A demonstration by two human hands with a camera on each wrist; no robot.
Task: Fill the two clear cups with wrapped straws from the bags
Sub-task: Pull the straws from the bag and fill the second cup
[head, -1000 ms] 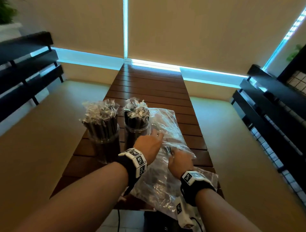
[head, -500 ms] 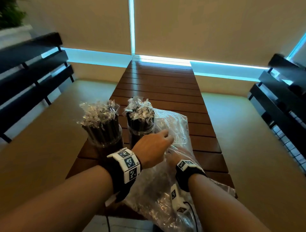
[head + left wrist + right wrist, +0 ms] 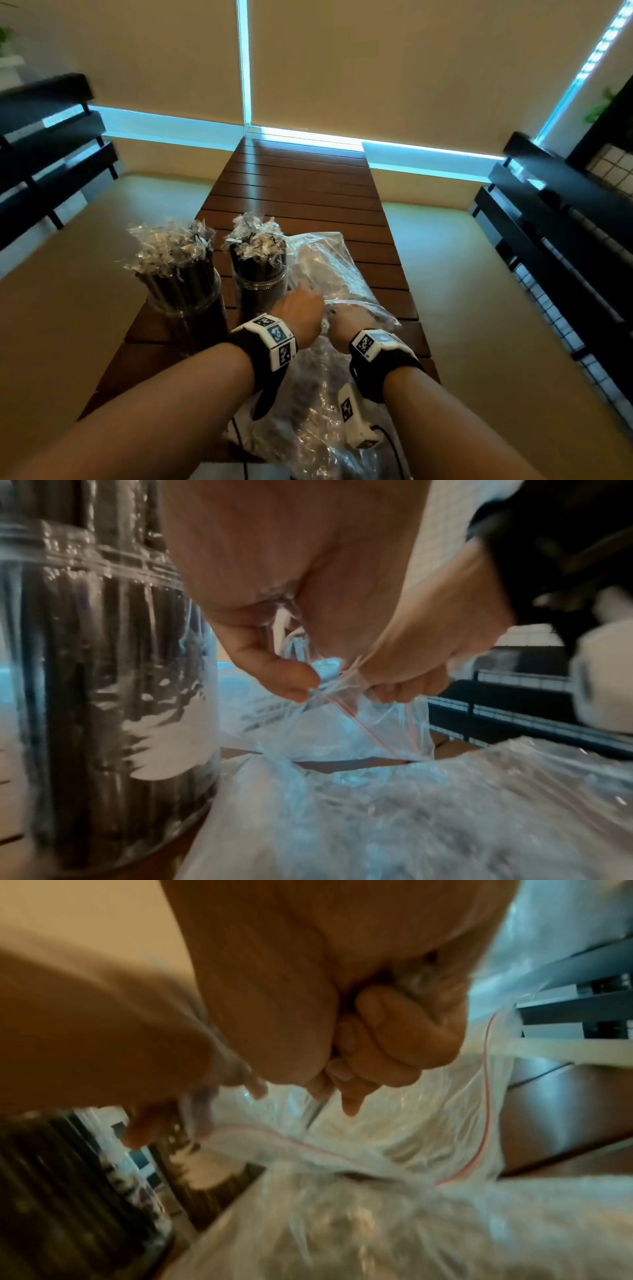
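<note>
Item one: left-hand clear plastic cup [image 3: 186,301], standing on the slatted brown wooden surface [image 3: 301,192]; packed with dark straws in crinkled clear wrappers [image 3: 171,246], wrapper ends bristling above the rim; judged full.

Item two: right-hand clear plastic cup [image 3: 260,287], just beside the first; likewise crammed with dark wrapped straws [image 3: 257,240]; judged full.

Item three: crumpled clear plastic zip bag with a thin red seal line [image 3: 346,723], lying beside the second cup; no straws could be made out inside it.

Item four: left hand [image 3: 301,317], its grip pinching the bag's mouth between thumb and fingers; right hand [image 3: 346,322], grip closed in a fist on the same film, and on what may have been a single straw.

Item five: a second crumpled clear plastic bag [image 3: 308,428] at the near edge; contents not discernible.

Assessment: filling looked all but done; only stragglers in the bags, if any, remained.
</note>
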